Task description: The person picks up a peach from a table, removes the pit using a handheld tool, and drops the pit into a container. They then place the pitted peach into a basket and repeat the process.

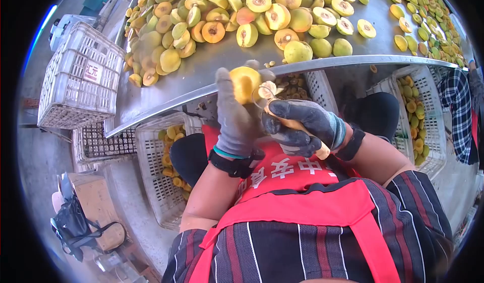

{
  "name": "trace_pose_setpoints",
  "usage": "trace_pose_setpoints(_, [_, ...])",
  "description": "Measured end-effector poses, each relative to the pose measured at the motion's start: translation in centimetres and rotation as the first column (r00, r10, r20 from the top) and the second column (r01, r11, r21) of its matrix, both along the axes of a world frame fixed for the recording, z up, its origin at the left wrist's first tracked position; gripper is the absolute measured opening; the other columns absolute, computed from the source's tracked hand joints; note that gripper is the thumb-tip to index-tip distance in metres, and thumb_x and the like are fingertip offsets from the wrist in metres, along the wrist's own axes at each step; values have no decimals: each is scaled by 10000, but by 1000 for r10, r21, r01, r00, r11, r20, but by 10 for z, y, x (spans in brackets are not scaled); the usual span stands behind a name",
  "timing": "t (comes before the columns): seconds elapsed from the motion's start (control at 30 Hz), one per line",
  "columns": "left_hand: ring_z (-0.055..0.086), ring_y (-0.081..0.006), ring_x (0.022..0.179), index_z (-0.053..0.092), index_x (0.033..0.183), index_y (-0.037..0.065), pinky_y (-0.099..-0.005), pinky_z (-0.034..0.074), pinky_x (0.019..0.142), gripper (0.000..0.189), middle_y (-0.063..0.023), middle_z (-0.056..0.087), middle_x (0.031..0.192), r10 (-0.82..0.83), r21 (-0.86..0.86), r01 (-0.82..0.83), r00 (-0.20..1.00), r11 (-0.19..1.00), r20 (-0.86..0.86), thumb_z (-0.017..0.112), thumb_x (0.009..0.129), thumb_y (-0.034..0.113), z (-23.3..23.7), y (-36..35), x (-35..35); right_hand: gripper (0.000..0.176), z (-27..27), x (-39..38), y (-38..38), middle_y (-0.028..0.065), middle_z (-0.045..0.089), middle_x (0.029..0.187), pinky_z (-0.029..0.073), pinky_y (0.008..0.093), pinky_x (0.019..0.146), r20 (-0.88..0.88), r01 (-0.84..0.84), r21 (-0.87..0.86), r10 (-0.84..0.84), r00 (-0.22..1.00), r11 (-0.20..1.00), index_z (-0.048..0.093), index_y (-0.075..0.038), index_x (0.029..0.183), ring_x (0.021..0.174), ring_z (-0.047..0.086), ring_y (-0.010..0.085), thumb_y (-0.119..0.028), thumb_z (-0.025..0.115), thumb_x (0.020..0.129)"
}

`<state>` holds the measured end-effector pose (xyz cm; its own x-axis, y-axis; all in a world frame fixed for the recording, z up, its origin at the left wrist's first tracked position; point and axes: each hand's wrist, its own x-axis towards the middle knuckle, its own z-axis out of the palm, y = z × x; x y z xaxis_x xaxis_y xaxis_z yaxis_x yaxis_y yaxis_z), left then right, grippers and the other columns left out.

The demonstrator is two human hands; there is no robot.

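Note:
My gloved left hand (233,124) is closed around a yellow peach half (244,85), its cut face turned toward my right hand. In my gloved right hand (310,124) is a pitting tool (288,121) with a pale wooden handle and a thin curved metal loop. A peach pit (267,89) with some flesh on it sits at the loop, right beside the cut face. Both hands are just in front of the metal table (201,61), over my lap. Many peach halves (247,35), most with pits showing, are heaped on the table.
Crates of peach halves stand by my legs, one at the left (151,182) and another at the right (426,126). Under the table edge is a crate of pits (292,89). White crates (80,81) are stacked at left. A person's plaid sleeve (456,111) shows at far right.

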<state>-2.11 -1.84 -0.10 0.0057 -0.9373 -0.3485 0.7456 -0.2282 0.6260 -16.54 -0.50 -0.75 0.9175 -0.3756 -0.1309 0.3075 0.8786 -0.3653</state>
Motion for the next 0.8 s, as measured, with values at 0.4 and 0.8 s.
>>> trace_pose_setpoints(0.4, [586, -194, 904, 540, 1115, -35, -293, 465, 780, 402, -124, 597, 1010, 211, -192, 125, -160, 973, 964, 548, 881, 292, 43, 24, 185, 356, -11, -49, 5, 35, 452, 533, 311, 208, 305, -204, 146, -198, -187, 961, 969, 518, -19, 886, 325, 379, 86, -356, 417, 943])
trace_pose_setpoints(0.8, [603, -276, 968, 511, 1167, -24, -348, 472, 816, 624, -162, 626, 1034, -73, 412, 353, -680, 840, 730, 669, 726, 388, -19, -170, 18, 283, 0, -49, 7, 28, 485, 547, 354, 218, 390, -406, 121, -323, -253, 878, 939, 528, -50, 841, 394, 448, 85, -313, 459, 922])
